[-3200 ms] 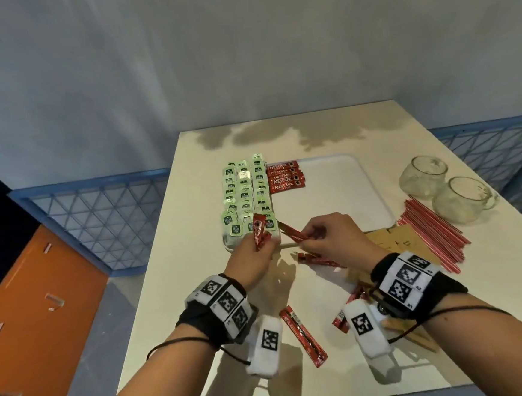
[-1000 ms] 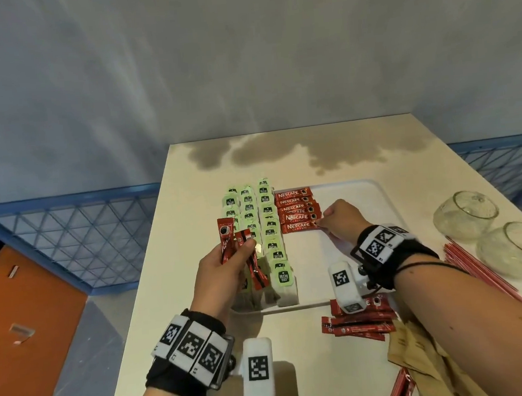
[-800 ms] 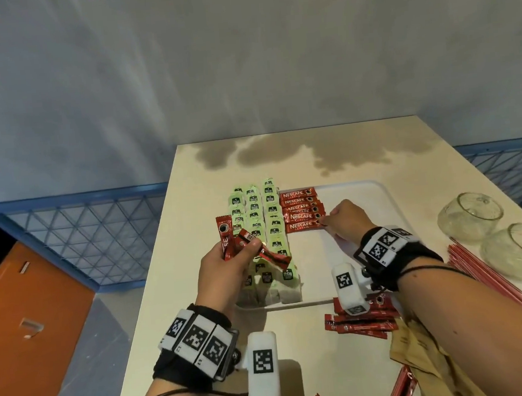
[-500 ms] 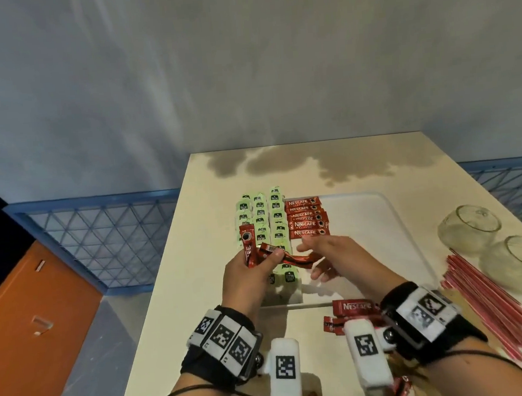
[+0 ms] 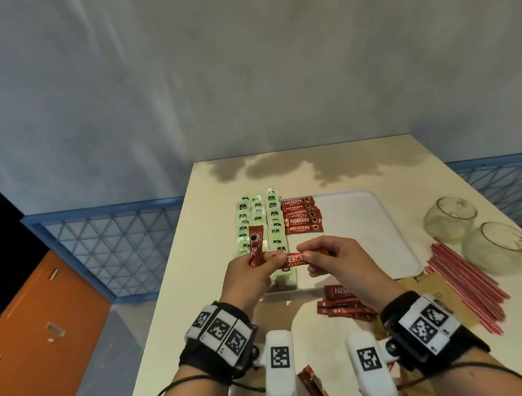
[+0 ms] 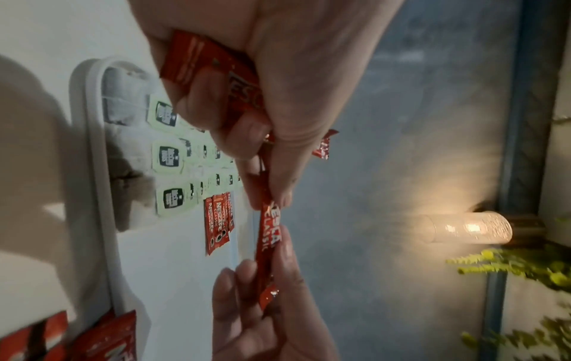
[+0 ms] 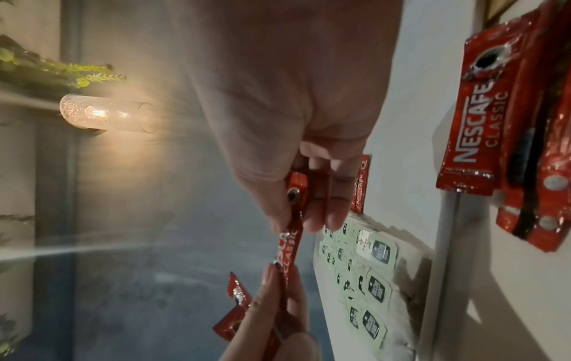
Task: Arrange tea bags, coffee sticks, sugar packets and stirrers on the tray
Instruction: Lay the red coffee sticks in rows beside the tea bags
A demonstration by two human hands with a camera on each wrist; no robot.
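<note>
Around: two glass cups [image 5: 448,219] sitting at the table's right edge, w/ a bundle of thin red stirrers [image 5: 466,284] lying just in front of them; brown paper sugar packets [image 5: 429,287] lying partly under the right wrist.
In the way: both hands hovering over the tray's near edge, hiding some of the tea bags there.
Table: cream table [image 5: 186,297], smooth top, dark shadow blotches showing at its far end.
Room: grey-blue wall behind; blue lattice panels standing on both sides; orange panel lying low on the left; a glowing wall lamp [image 7: 105,113] shining in the wrist views.
Tray: white tray [image 5: 389,219], rounded corners, raised rim, lying mid-table.
Tea bags: pale green tea bags [image 5: 256,217] lying in three rows along the tray's left side.
Coffee: red foil coffee sticks [image 5: 301,215] overlapping in a column just right of the tea; loose sticks [image 5: 339,301] lying on the table near the tray's front edge.
Left grip: left hand [image 5: 247,274] holding a small bunch of sticks [image 5: 256,249] upright, fingers curled round them.
Right grip: right hand [image 5: 333,254] pinching one stick [image 5: 297,259] by its right end, the left thumb pinning its other end.
</note>
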